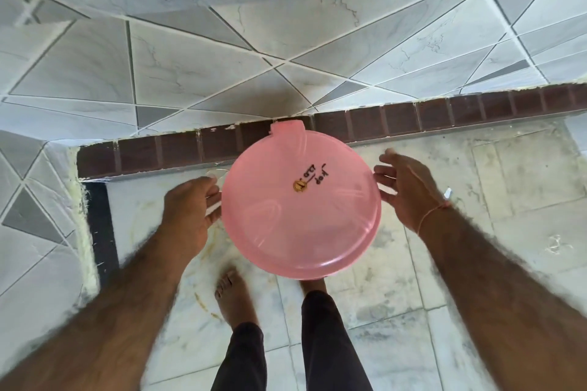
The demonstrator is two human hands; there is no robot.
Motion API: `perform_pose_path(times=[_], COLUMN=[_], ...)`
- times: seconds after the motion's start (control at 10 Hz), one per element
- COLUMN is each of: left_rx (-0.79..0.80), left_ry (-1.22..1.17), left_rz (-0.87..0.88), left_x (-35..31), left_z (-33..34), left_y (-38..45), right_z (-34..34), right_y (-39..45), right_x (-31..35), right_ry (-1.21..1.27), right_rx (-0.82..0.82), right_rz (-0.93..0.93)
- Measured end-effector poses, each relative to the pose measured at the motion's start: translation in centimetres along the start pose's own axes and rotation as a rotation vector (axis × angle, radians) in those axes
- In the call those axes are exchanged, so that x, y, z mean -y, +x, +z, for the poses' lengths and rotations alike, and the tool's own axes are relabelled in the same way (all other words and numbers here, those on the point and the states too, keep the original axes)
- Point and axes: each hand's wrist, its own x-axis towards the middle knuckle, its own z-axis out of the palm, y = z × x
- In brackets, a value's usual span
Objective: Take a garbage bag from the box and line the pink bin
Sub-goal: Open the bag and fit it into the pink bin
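Round pink plastic bin (301,206), lid closed, is standing before the brown tiled ledge (349,127); left hand (187,216) is grasping its rim, right hand (403,190) hovering released; next, probably lid removal.

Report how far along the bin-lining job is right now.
Done: nothing that shows; no garbage bag or box is in view. In hand: the pink bin stands on the floor with its lid closed; the left hand is curled at its left edge, apparently gripping a handle, while the right hand is open beside its right edge, not clearly touching. Left: open the lid, fetch a bag, line the bin.
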Motion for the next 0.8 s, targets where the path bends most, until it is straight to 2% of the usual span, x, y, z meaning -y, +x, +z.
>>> perform_pose_path(times=[0.1,0.2,0.3,0.4,0.5,0.6,0.8], left_rx=[-0.066,-0.104,-0.044,0.033,0.155,0.247,0.198], left_ry=[-0.009,0.108,0.481,1.003,1.346,1.524,1.412], left_rz=[0.019,0.086,0.273,0.616,0.723,0.598,0.581], left_x=[2.2,3.2,4.1,5.2,5.9,5.9,1.6], left_z=[0.7,1.2,1.5,1.3,0.8,0.3,0.1], left_y=[0.0,0.4,0.1,-0.7,-0.9,-1.7,-5.9], right_z=[0.7,1.4,2.0,2.9,4.1,4.7,6.3], right_y=[0.2,0.5,0.3,-0.8,-2.0,-3.0,-6.1], right_x=[-3.5,-5.2,-5.4,-5.8,-6.3,-6.2,-2.4], right_ry=[0.038,-0.068,-0.333,-0.965,-1.336,-1.532,-1.473], right_rx=[-0.027,-0.036,0.015,0.087,0.196,0.28,0.259], right_rz=[-0.07,-0.083,-0.145,-0.35,-0.445,-0.401,-0.442])
